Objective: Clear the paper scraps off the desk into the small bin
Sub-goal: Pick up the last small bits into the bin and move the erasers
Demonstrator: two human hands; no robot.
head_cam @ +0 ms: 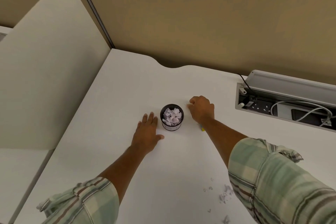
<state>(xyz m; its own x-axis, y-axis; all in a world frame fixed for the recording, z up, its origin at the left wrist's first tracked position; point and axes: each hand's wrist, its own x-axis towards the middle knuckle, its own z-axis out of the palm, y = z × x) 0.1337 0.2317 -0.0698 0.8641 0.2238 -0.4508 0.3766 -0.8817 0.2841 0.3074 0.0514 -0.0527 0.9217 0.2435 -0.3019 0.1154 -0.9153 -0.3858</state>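
A small black mesh bin (172,127) stands on the white desk (127,85), filled with white paper scraps (172,116). My left hand (147,132) lies flat and open on the desk just left of the bin. My right hand (201,108) is right of the bin, fingers curled and pinched on a tiny paper scrap (186,104) at the fingertips. Several more loose scraps (225,195) lie near the desk's front edge, beside my right sleeve.
A recessed cable tray (283,103) with sockets and cables is open at the right. A yellow-and-blue object (203,128) peeks out under my right forearm. A padded divider (45,71) stands at the left, and a tan partition wall (200,20) behind.
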